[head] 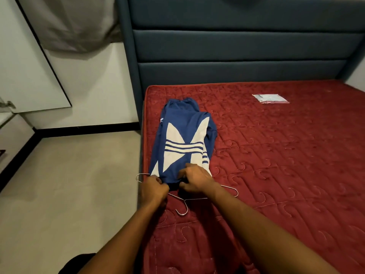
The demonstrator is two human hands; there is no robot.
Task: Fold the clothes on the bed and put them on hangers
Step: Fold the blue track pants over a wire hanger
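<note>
Near the bed's [276,155] left edge, the wire hanger [185,204] lies mostly hidden under the blue garment [183,139] and both hands, only its hook and its two ends showing. The left hand [155,189] and right hand [195,179] grip the garment's near hem with curled fingers.

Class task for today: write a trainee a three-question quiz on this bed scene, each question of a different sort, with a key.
1. True or false: the blue garment hangs on a rail.
2. The wire hanger's hook points: A) away from the person; B) toward the person; C) straight up into the air.
3. Fill in: the left hand and the right hand both hold the blue garment at its ____ end.
Key: 1 false, it lies flat on the red mattress; 2 B; 3 near.
</note>
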